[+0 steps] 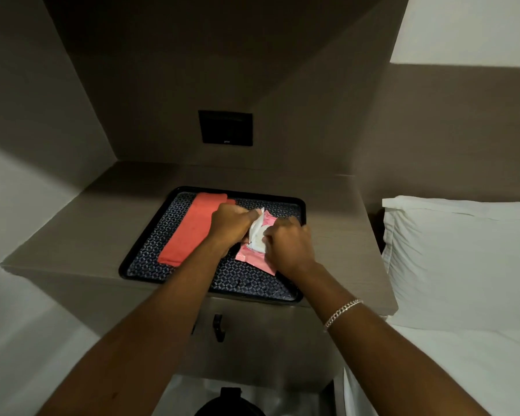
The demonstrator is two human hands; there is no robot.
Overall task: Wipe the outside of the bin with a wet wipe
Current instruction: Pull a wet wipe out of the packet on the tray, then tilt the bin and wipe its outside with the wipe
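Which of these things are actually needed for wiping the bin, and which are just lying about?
Needed: pink wipe packet, white wet wipe being pulled out by left hand and right hand, black bin at the bottom edge.

Lying about: red cloth, patterned tray, pillow.

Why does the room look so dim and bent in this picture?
Head view: light falls mostly on the tray and white pillow, the alcove above stays shadowed; the wide lens bows the walls and stretches the forearms; both hands, left hand and right hand, look slightly soft.
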